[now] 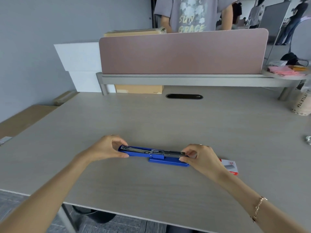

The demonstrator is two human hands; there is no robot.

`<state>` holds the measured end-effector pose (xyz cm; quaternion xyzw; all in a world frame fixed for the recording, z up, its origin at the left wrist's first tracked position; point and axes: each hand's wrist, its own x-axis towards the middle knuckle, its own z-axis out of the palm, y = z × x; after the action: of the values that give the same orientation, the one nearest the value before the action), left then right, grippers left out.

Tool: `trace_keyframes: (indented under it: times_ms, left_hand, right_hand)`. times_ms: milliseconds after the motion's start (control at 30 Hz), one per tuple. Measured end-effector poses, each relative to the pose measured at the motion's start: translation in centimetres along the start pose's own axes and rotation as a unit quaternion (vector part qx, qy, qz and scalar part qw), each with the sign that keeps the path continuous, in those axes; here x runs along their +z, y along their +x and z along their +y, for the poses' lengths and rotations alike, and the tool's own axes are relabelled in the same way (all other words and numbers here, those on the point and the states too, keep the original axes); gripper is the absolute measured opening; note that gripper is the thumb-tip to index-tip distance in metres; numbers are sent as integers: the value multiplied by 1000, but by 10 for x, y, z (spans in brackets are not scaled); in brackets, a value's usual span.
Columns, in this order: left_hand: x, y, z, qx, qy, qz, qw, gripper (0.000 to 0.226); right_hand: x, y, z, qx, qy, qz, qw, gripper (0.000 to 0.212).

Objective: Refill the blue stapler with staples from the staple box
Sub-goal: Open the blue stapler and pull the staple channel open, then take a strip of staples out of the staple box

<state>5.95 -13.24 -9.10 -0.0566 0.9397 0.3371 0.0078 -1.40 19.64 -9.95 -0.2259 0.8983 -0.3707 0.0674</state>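
Observation:
The blue stapler (155, 156) lies opened out flat on the desk, its lid swung to the left and the metal staple channel facing up. My left hand (107, 147) grips the lid's left end. My right hand (200, 158) pinches the right end of the metal channel between thumb and fingers; whether staples are between them is hidden. The red and white staple box (230, 167) lies just right of my right wrist, partly covered by it.
A pink divider panel (183, 52) on a grey rail stands at the desk's far edge, with a person behind it. A cable slot (184, 96) is in front of it. A paper cup (301, 105) and a small shiny object (308, 140) sit at the right edge. Cardboard boxes (139, 89) are at the far left.

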Motion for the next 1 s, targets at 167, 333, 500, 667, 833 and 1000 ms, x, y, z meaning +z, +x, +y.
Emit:
trace_keyframes:
  times_ms: [167, 333, 500, 667, 833, 1000]
  left_hand:
    - [5, -2, -4, -11, -6, -5, 1000, 29]
    - [5, 0, 11, -8, 26, -8, 1000, 50]
    - [31, 16, 70, 83, 36, 9, 996, 37]
    - [80, 33, 129, 167, 59, -24, 984, 35]
    - [122, 44, 164, 224, 167, -49, 959, 48]
    - [145, 48, 178, 240, 200, -69, 947, 49]
  right_hand:
    - [1, 2, 2, -20, -7, -7, 1000, 9]
    - [-15, 3, 13, -57, -17, -49, 997, 20]
    - [-52, -10, 42, -39, -30, -17, 999, 36]
    - [-76, -31, 71, -12, -80, -6, 997, 39]
    - [-83, -44, 81, -12, -120, -11, 993, 42]
    - [-83, -49, 87, -15, -86, -8, 996, 35]
